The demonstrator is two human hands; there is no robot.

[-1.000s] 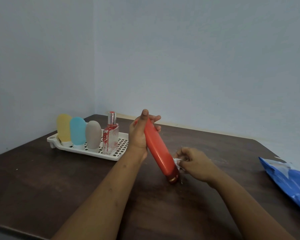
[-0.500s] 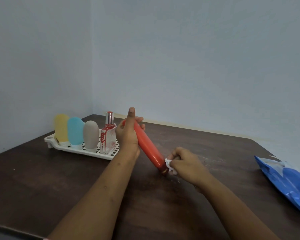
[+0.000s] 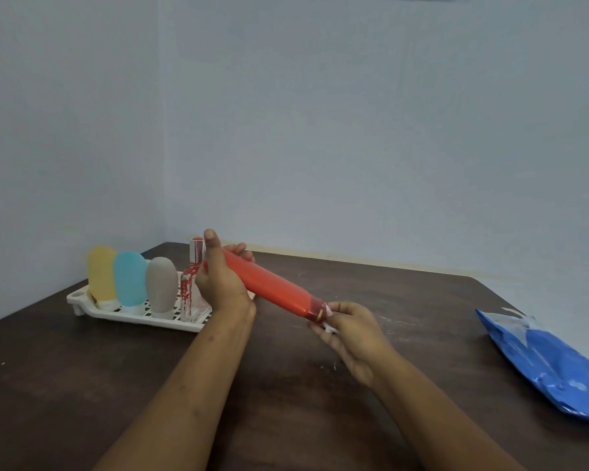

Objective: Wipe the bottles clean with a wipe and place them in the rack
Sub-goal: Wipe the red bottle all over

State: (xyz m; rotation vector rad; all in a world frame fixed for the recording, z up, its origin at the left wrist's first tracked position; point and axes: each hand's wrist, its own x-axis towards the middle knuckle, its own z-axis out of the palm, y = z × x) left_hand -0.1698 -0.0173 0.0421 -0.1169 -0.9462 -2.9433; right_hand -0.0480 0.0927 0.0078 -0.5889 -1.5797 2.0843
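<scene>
My left hand (image 3: 220, 283) grips the far end of a long red bottle (image 3: 269, 286), which is held tilted in the air above the dark table (image 3: 82, 385), cap end down to the right. My right hand (image 3: 351, 329) pinches a small white wipe (image 3: 330, 321) against the bottle's darker red cap. At the back left stands the white rack (image 3: 140, 317). In it stand a yellow bottle (image 3: 101, 273), a blue bottle (image 3: 130, 279), a grey bottle (image 3: 161, 283) and a clear perfume bottle (image 3: 191, 283) with red marks, partly behind my left hand.
A blue wipes pack (image 3: 551, 362) lies near the table's right edge. Pale walls meet in a corner behind the rack.
The red bottle has been lifted and swung flatter, its cap end now off the table. My right hand with the wipe has moved to the cap's tip.
</scene>
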